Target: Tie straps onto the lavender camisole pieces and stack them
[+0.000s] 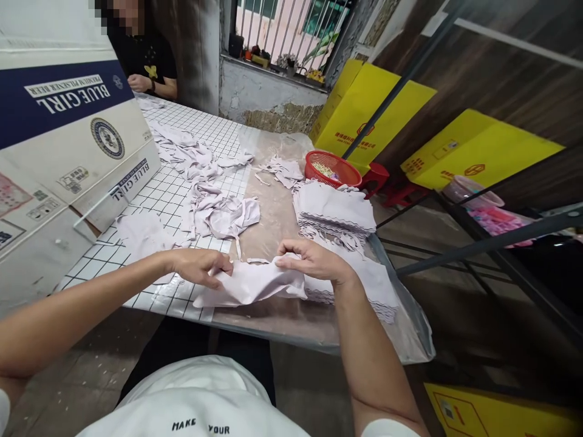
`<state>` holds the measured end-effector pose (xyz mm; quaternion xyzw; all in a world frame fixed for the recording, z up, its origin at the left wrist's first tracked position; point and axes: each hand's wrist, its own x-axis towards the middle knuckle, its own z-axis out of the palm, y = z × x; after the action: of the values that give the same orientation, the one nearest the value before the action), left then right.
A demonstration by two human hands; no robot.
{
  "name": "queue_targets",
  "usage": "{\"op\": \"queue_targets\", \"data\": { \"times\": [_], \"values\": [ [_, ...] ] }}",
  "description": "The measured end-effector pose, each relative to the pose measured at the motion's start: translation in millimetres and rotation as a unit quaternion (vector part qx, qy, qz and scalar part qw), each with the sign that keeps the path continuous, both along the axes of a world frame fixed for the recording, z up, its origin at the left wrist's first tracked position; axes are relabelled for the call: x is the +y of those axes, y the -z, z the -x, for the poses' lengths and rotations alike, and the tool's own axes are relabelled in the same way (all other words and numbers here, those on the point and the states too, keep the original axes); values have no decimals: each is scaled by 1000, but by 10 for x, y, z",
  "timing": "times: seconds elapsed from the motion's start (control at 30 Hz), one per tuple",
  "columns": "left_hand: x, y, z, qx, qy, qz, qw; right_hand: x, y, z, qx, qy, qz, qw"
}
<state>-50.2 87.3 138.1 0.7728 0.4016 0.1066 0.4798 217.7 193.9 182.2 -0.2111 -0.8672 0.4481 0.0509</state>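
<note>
A pale lilac fabric piece (255, 283) lies partly lifted at the table's near edge. My right hand (314, 258) pinches its upper edge between thumb and fingers. My left hand (203, 266) is at its left part, fingers curled and pressed on the cloth. A thin strip shows along the upper edge, between the hands. To the right are two stacks of wavy-edged fabric pieces, an upper stack (334, 207) and a nearer stack (368, 276), with loose strips (337, 238) between them. Crumpled fabric scraps (228, 212) lie beyond my hands.
A large beer carton (68, 127) stands on the left of the grid-patterned table (168, 300). A red basket (314, 162) with small pieces sits at the back right. Yellow boxes (364, 109) and a metal rack (487, 246) are to the right. Another person (150, 60) is at the far end.
</note>
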Motion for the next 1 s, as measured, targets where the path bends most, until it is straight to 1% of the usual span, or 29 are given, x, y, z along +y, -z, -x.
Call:
{"op": "queue_targets", "data": {
  "times": [0.07,0.1,0.13,0.2,0.27,0.3,0.4,0.47,0.5,0.53,0.6,0.63,0.67,0.7,0.77,0.83,0.93,1.0],
  "values": [
    [-23,-87,50,-51,-36,-11,998,20,1,-62,-38,-4,-17,999],
    [-40,-147,76,-77,-50,-13,996,29,4,-113,-33,-2,-14,999],
    [-58,-205,100,-99,-57,-13,993,37,6,-176,-2,7,-6,1000],
    [-89,-289,136,-110,-52,-14,992,57,10,-323,121,52,5,991],
    [-103,-317,165,-80,-34,-20,996,83,13,-477,246,120,-5,962],
    [-102,-317,181,-60,-27,-29,997,97,14,-549,287,149,-14,946],
    [-86,-333,259,-19,-32,-91,995,132,7,-740,341,190,-23,920],
    [-80,-398,332,0,-59,-133,989,144,-13,-841,379,201,-26,903],
    [-81,-445,368,11,-77,-143,987,148,-27,-881,387,198,-31,900],
    [-83,-497,401,21,-96,-146,984,152,-42,-911,376,185,-37,907],
    [-88,-588,453,36,-124,-139,982,158,-66,-939,305,141,-45,941],
    [-90,-617,468,43,-129,-133,982,160,-69,-934,260,118,-46,957],
    [-90,-632,476,50,-126,-129,982,161,-62,-914,228,100,-43,967],
    [-87,-630,473,58,-115,-128,983,160,-45,-878,221,89,-38,971],
    [-68,-584,430,74,-79,-134,985,146,15,-752,251,67,-20,965],
    [-26,-495,318,66,-49,-145,986,111,92,-549,245,30,7,969],
    [92,-331,19,-15,-42,-126,991,34,178,-168,149,-23,27,988],
    [189,-240,-208,-89,-41,-93,991,-7,199,43,117,-23,14,993]
  ]
}}
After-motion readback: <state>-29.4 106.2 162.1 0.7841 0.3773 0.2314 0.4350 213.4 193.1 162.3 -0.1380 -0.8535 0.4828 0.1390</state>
